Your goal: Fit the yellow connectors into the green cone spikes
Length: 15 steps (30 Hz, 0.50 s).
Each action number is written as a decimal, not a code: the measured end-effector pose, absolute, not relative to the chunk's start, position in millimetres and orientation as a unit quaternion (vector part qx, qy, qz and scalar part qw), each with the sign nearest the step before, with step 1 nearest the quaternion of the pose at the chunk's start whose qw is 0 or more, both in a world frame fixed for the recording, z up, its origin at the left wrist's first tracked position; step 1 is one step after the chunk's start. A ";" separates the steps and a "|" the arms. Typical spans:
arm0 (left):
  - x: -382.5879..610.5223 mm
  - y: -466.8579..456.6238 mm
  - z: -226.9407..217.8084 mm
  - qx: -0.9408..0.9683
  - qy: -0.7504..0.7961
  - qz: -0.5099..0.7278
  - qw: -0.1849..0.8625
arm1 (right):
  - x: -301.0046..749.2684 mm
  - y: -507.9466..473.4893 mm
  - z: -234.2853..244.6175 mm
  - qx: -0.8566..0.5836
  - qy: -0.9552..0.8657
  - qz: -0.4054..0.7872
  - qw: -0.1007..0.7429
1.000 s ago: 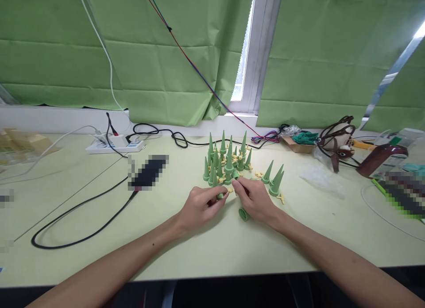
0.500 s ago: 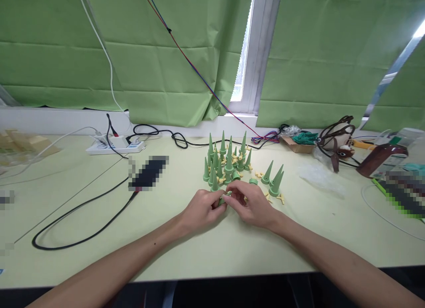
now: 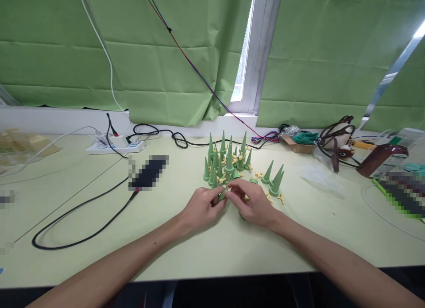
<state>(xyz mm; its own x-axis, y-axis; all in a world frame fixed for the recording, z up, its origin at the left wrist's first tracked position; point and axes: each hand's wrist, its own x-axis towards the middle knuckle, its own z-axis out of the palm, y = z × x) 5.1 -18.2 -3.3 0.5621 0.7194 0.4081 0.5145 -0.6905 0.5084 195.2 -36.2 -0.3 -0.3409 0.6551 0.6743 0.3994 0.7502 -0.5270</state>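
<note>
My left hand is closed, with thumb and forefinger pinching a small green plastic piece, mostly hidden by the fingers. Close by on the right, my right hand curls with its thumb and fingertips drawn together at that piece's end. What those fingertips grip, if anything, is too small to tell. Just beyond both hands stands a cluster of green plastic cones on round bases, with small yellow branched pieces among them. More green cones stand right of my right hand, beside a yellow piece.
On the left, a black cable runs to a blurred dark device. A white power strip lies behind it. At right are a clear plastic bag, a cardboard box and a brown object.
The green piece has turned slightly in my left fingers. My right fingertips have shifted a little against its end; both arms stay nearly in place.
</note>
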 end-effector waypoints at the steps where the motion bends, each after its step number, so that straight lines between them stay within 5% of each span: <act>1: 5.3 -17.5 -3.0 0.863 0.370 0.300 0.170 | 195.4 -36.1 0.6 -0.335 -0.804 0.135 0.473; 15: 6.1 -15.6 -1.9 0.823 0.465 0.270 0.180 | 197.9 -32.7 6.7 -0.374 -0.779 0.102 0.492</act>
